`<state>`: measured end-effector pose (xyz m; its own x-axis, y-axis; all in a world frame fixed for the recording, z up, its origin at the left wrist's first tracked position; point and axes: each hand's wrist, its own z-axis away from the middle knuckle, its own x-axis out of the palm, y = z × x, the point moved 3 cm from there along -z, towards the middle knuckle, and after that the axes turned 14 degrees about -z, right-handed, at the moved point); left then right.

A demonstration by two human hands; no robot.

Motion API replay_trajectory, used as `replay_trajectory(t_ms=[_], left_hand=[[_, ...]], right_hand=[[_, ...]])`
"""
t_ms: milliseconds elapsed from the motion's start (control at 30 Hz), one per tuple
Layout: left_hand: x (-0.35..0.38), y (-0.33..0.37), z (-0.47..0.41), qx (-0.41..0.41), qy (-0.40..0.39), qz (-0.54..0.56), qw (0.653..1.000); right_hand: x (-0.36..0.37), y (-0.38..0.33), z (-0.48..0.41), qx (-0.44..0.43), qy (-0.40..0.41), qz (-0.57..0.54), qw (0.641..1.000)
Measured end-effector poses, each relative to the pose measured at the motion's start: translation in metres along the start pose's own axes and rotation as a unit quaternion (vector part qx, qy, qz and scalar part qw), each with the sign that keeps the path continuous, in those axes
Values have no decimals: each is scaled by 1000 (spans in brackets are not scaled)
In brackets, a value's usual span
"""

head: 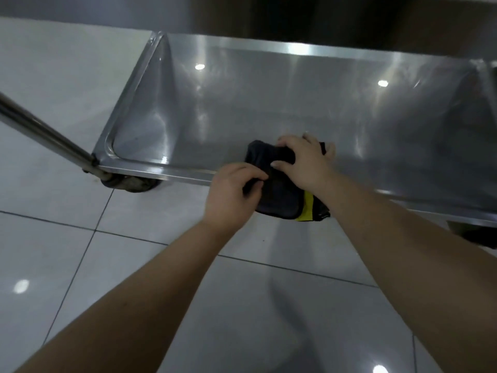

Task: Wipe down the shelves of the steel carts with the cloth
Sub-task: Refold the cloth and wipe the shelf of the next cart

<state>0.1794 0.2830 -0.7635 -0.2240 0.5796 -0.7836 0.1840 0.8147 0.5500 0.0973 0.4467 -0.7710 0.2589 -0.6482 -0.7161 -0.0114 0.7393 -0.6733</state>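
Note:
A dark cloth (279,193) with a yellow stripe lies over the near rim of the low steel cart shelf (269,103), part of it hanging past the edge. My left hand (231,195) pinches the cloth's left edge with curled fingers. My right hand (306,164) lies on top of the cloth, its fingers curled over the far folded part. The shelf is a shallow shiny tray with raised rims.
A steel post (45,130) slants from the left down to the shelf's near left corner, above a caster wheel (131,184). Another wheel (473,235) shows at the right. Glossy white floor tiles (134,265) lie all around. A higher shelf edge (349,17) darkens the top.

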Motion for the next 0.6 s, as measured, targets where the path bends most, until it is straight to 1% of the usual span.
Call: replay_trajectory(t_ms=[33,67,133,167,233,333,400,467,533,600], left_hand=[[-2,-5,-2,-32,4,-38,999],[-1,-11,-4,-66,-10,-86,994],[3,-19,-8,-121,-59,-198,971],[5,-20,-8,-134,-79,-229,961],[6,-14,-5,-120,-91,-244,958],[1,4,-3,-60,-80,-206,973],[-5,22,-3,-32,-90,-153,984],[-9,47,-1,-36,-126,-75,989],[-10,79,2,-46,-171,-10,984],[-10,116,0,-3,-186,-5,983]], right_hand=[[0,-3,3,-6,23,14,1000],[0,-7,5,-18,41,38,998],[-2,-14,10,-41,61,85,994],[-5,-16,13,-44,61,87,993],[-12,-18,19,-36,39,39,998],[-31,-19,41,-21,-6,-67,998],[-48,-14,66,-22,-2,-104,994],[-68,-5,93,-7,18,-141,990],[-88,7,118,26,27,-198,979],[-110,16,139,53,36,-240,969]])
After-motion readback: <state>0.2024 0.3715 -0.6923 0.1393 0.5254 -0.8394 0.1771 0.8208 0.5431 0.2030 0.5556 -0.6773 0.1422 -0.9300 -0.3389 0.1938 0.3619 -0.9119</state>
